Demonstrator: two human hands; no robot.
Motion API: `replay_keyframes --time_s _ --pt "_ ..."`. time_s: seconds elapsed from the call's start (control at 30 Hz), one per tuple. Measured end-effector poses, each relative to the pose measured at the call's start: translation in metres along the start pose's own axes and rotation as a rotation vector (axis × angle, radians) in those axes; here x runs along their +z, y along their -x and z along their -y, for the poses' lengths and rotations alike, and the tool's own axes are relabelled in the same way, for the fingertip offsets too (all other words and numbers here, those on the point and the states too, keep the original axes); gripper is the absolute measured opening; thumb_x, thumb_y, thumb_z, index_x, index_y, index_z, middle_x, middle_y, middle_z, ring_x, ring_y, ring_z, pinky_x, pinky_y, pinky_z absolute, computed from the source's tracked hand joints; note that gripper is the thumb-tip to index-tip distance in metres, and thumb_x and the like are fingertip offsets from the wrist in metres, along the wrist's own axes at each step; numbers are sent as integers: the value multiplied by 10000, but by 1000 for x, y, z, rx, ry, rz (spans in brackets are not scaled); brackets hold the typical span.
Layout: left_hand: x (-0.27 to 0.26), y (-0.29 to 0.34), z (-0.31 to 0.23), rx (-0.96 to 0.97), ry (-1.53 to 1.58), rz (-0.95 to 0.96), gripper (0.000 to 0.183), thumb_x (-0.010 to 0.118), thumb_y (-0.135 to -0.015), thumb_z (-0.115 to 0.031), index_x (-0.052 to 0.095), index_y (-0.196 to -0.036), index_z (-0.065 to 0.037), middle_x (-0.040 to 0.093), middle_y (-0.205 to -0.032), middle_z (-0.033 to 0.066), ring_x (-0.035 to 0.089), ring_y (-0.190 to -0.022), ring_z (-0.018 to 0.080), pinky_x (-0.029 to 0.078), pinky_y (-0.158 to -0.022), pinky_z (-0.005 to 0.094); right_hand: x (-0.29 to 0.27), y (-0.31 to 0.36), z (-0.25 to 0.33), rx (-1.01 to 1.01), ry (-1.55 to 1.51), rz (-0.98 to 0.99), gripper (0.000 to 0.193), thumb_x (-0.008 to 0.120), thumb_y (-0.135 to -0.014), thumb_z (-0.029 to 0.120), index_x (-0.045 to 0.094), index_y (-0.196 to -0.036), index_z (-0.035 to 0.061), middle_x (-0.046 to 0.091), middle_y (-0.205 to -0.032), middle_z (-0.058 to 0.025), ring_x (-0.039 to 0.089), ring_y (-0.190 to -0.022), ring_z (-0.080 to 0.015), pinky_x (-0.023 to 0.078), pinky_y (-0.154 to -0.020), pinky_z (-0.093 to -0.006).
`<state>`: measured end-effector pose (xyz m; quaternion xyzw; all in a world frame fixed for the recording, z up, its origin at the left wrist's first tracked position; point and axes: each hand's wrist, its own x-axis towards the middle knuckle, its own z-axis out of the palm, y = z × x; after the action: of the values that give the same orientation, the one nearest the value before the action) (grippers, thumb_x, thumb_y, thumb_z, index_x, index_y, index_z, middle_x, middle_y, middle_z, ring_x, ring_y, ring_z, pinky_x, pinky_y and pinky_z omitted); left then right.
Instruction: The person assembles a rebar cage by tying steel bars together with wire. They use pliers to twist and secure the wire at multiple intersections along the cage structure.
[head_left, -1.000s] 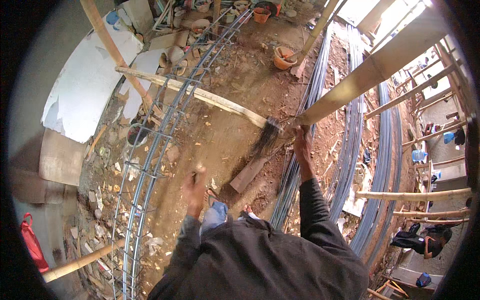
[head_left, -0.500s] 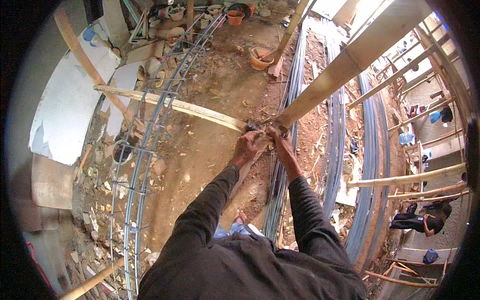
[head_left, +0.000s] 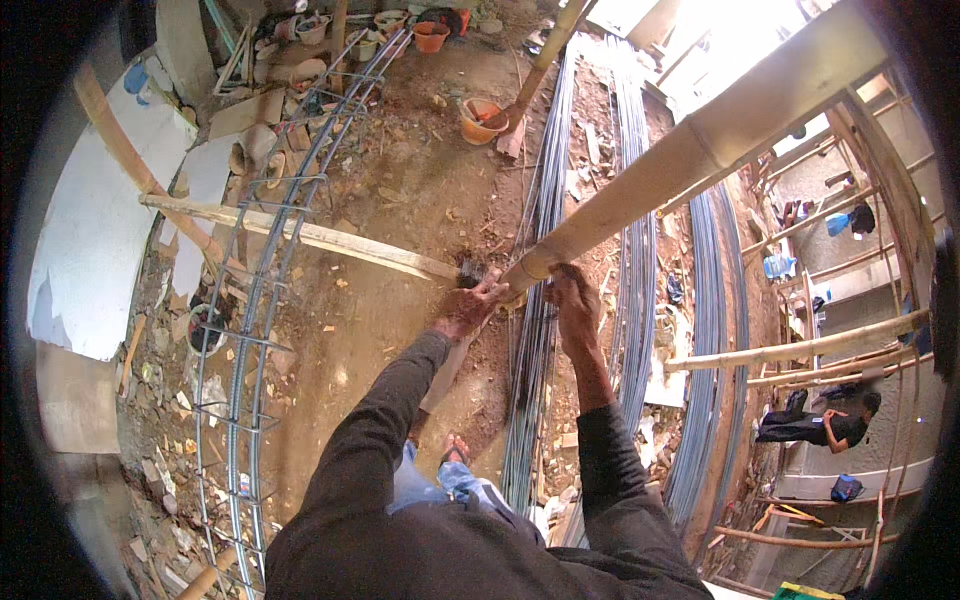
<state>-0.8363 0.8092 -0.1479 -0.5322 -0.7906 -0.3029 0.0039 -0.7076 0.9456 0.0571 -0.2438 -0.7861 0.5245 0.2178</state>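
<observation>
A thick bamboo pole (head_left: 640, 190) slants down from the upper right to a joint in front of me. There it meets a pale wooden bar (head_left: 330, 240) from the left, and a post runs downward below. My left hand (head_left: 468, 306) is closed at the joint, its fingers pressed on the lower end of the pole. A small dark bundle (head_left: 470, 268) sits just beyond those fingers. My right hand (head_left: 576, 302) is closed like a fist on the right side of the pole end, slightly apart from my left; what it holds is hidden.
Long bundles of steel bars (head_left: 540, 250) lie on the ground to the right. A rebar cage (head_left: 250, 370) stretches along the left. An orange bucket (head_left: 482, 122) stands farther ahead, beside another pole. At far right, a person (head_left: 845, 425) is beyond bamboo rails (head_left: 800, 353).
My right hand has moved away from my left, to the right and slightly down, round the pole end. My left hand stays at the joint. The whole view has shifted somewhat.
</observation>
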Motion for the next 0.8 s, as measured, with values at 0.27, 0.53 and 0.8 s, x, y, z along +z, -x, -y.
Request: replay_keyframes --time_s 0.27,0.53,0.8 --pt "3 3 2 308 -266 27 461 511 -1049 -184 568 -1491 -303 433 -1664 94 744 -641 233 632 -568 343 25 9 26 -202 39 -221 370 575 -1078 275 704 -1249 -26 715 -970 -87 615 -900 -179 513 -862 -368" --pt "1 4 14 155 -127 208 242 609 -1004 -246 712 -1223 -218 475 -1638 69 766 -714 212 617 -584 349 6 17 99 -143 201 -156 368 554 -1091 316 719 -1180 -1 687 -853 -53 527 -660 -148 442 -607 -356" --pt "11 4 21 69 32 76 143 611 -948 -135 738 -1006 -102 559 -1581 31 671 -556 172 545 -505 357 -92 50 137 -125 -38 -343 339 525 -1096 277 744 -1192 36 528 -754 61 372 -600 -35 292 -513 -239"
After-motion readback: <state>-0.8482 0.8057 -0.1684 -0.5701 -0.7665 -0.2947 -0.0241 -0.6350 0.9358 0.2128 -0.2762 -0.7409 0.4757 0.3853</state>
